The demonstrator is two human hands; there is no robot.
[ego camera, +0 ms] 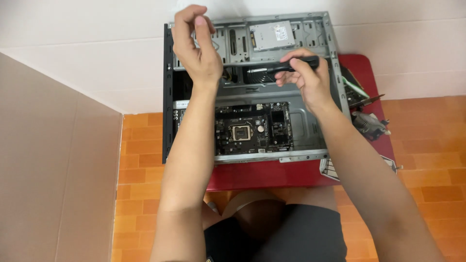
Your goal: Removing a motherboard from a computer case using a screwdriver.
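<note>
An open grey computer case [330, 53] lies on its side on a low red table [272, 175]. Inside it sit a black motherboard [252, 128] and, at the far end, a silver drive [272, 35] in the bay. My right hand [306, 77] grips a black-handled screwdriver [303, 62] that points left across the case's middle bar. Over the case's far left corner, my left hand [196, 46] is raised, fingers pinched together; whether it holds something small I cannot tell.
Loose parts lie on the table's right side: a green circuit card [354, 87], a cooler with fan [370, 123] and a white vented piece [330, 169]. A brown cardboard sheet [53, 170] stands at the left. Orange floor tiles and my knees are below.
</note>
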